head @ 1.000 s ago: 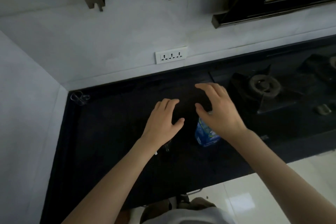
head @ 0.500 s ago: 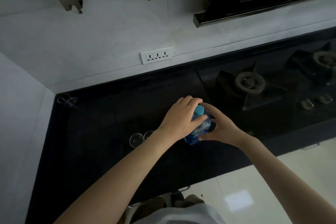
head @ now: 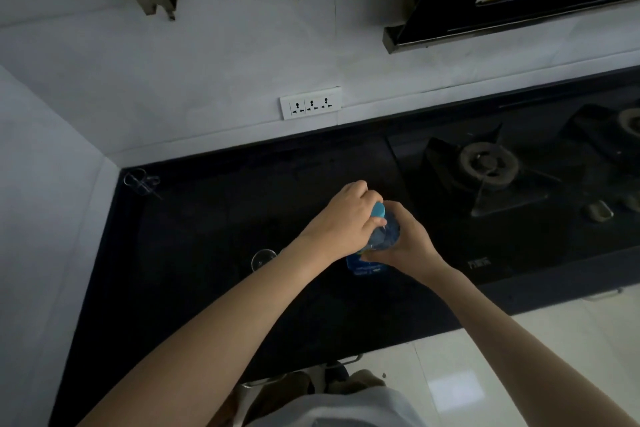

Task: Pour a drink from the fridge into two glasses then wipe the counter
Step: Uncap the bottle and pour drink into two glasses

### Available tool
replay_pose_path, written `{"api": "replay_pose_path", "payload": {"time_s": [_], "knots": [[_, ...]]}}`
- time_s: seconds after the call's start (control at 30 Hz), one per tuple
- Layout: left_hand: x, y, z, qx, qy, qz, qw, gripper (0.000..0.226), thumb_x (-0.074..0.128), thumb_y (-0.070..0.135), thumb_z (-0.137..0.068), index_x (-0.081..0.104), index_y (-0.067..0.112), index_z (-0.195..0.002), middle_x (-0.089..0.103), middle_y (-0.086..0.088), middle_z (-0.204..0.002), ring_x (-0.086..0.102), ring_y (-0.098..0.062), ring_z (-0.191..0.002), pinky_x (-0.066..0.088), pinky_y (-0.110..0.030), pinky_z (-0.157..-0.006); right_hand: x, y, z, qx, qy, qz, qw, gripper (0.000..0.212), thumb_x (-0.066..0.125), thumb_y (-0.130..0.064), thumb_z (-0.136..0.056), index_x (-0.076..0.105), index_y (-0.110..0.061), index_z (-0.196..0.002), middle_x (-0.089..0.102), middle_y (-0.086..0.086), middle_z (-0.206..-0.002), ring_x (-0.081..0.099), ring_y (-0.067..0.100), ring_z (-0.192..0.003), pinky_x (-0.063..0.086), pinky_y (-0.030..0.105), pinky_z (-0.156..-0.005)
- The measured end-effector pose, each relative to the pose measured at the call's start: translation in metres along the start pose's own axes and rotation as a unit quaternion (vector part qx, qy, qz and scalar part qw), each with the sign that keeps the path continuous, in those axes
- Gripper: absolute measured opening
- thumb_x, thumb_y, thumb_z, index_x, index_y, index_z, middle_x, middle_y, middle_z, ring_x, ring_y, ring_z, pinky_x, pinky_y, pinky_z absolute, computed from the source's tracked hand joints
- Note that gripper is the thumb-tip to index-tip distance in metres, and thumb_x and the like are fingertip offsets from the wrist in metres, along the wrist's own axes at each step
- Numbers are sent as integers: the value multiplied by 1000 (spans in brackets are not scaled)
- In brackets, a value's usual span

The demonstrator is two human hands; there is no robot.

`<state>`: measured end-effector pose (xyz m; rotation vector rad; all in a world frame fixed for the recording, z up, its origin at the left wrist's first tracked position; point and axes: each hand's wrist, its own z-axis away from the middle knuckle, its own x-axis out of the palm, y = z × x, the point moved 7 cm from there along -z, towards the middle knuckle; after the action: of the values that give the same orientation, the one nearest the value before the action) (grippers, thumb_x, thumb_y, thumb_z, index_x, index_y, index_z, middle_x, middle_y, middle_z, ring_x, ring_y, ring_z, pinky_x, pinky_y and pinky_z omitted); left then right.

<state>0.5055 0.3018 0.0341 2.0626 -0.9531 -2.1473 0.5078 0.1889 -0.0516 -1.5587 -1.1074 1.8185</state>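
At the far left corner of the dark surface lies a small wire object, well apart from the work. Nearer the middle, one glass shows its rim just beside the left forearm; a second one, visible half a second ago, is now hidden behind that arm. A second back both hands hovered spread above the bottle; now the left hand has its fingers clenched over the blue cap, and the right hand is grasping the bottle at its shoulder, the bottle standing on the surface. This looks like the cap being unscrewed, so pouring has not yet begun and wiping lies further off. To the right, the stove burner sits near but apart. The surface's front edge runs close below the bottle; open room lies left and behind, toward the wall socket.
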Motion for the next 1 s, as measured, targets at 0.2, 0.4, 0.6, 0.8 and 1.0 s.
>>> {"api": "replay_pose_path", "payload": {"time_s": [0.2, 0.4, 0.6, 0.8, 1.0], "knots": [[-14, -6, 1, -53, 66, -31, 996, 37, 55, 40, -95, 57, 8, -113, 54, -5, -109, 51, -16, -105, 41, -25, -90, 11, -9, 4, 16, 67, -9, 998, 83, 92, -33, -57, 45, -27, -126, 49, -12, -114, 49, -8, -101, 42, 6, -71], [-31, -21, 7, -169, 161, -54, 971, 44, 57, 48, -91, 61, 5, -98, 59, -8, -92, 57, -18, -85, 41, -24, -73, 18, -22, 3, 24, 109, -28, 993, 81, 91, -31, -58, 43, -19, -122, 40, -8, -115, 46, -11, -99, 43, 1, -69], [-33, -36, 4, -71, 4, 13, 997, 28, 62, 36, -91, 56, 14, -107, 48, 3, -101, 51, -11, -89, 44, -26, -78, 20, -27, -3, 14, 77, 7, 997, 75, 91, -29, -60, 42, -18, -117, 39, -7, -112, 47, -4, -94, 41, 5, -66], [-42, -37, 9, 16, -45, -14, 999, 39, 53, 23, -98, 48, 20, -137, 44, 9, -110, 46, -6, -105, 40, -22, -85, 22, -31, -9, 4, 55, 8, 998, 79, 92, -28, -59, 42, -18, -119, 40, -4, -115, 47, 4, -99, 40, 7, -69], [-41, -36, 13, 27, -16, -73, 997, 20, 51, 32, -98, 51, 14, -107, 42, 8, -98, 44, -7, -93, 42, -26, -86, 30, -34, -10, 3, 65, 22, 998, 82, 92, -27, -61, 41, -13, -123, 35, -5, -116, 46, 4, -98, 40, 1, -67]]}}
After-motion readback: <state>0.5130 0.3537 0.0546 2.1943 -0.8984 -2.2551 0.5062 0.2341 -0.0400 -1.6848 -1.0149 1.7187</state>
